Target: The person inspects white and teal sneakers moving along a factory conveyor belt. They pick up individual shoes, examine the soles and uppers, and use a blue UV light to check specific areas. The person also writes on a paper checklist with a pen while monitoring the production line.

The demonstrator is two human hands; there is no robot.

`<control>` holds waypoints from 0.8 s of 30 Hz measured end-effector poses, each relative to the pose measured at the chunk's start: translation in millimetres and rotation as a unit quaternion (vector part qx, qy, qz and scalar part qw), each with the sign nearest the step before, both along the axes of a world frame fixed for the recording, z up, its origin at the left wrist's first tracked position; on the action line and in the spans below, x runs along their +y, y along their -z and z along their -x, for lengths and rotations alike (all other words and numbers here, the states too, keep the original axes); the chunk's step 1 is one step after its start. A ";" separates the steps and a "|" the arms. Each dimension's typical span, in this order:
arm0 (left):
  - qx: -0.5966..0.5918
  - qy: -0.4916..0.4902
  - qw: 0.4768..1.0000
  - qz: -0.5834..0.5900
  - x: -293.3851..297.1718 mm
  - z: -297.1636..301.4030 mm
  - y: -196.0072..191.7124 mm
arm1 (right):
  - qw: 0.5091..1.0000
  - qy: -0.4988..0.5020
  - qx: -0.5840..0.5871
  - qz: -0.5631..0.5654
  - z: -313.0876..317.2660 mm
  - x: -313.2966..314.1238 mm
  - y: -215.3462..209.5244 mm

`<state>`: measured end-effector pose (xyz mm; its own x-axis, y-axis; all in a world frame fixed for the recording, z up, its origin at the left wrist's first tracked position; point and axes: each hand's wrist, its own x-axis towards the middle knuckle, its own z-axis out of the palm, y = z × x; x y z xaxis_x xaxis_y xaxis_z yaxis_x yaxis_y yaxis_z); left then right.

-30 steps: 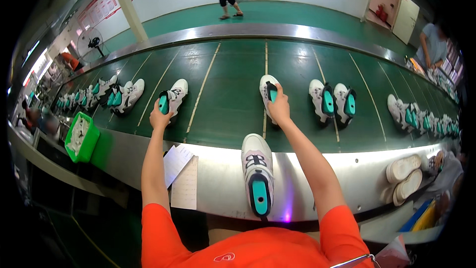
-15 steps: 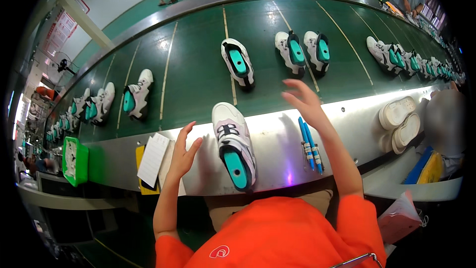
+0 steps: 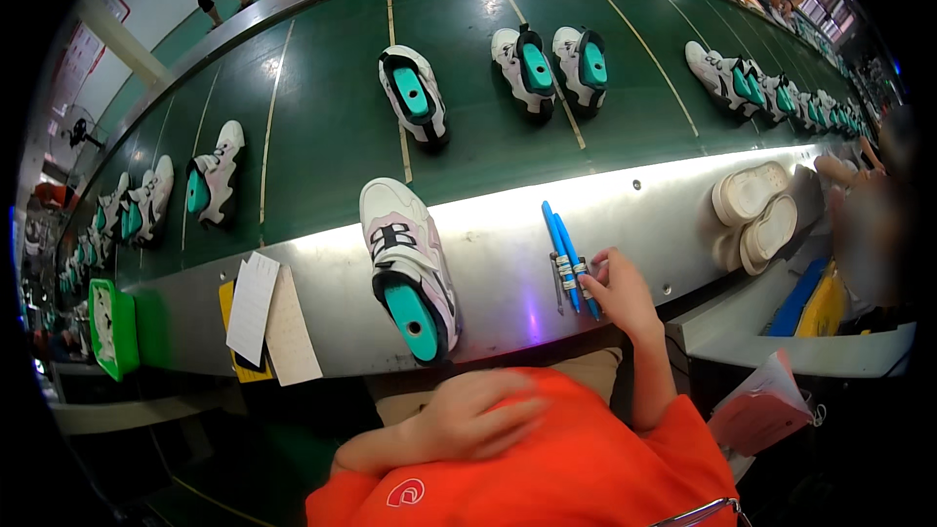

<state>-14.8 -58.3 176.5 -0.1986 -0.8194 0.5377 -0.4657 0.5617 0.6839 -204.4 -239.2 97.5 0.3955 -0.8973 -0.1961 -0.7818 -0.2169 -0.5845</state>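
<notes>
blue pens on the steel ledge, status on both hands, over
Right hand open, fingertips on the blue pens. Left hand flat on the orange shirt, holding nothing. White shoe beside the pens, apart from them; nothing in the way.

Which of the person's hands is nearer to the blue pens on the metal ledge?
Right. The right hand has its fingers at the blue pens. The left hand rests against the orange shirt, well below and left of them.
</notes>
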 end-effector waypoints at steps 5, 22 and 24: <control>-0.113 -0.172 0.966 -0.156 -67.0 31.1 70.1 | 0.999 0.002 0.013 0.034 0.7 0.6 12.0; -0.234 -0.263 0.884 -0.308 -129.3 77.0 99.1 | 0.986 0.041 -0.147 -0.069 35.5 -10.2 28.2; -0.204 -0.223 0.887 -0.350 -132.0 70.8 93.0 | 0.968 0.068 -0.210 -0.123 39.3 -9.3 31.4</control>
<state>-85.6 -190.2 83.4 0.1684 -0.9698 -0.1763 -0.8234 -0.2367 0.5157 -243.8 -248.5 66.1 0.3688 -0.8932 -0.2574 -0.4764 0.0561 -0.8774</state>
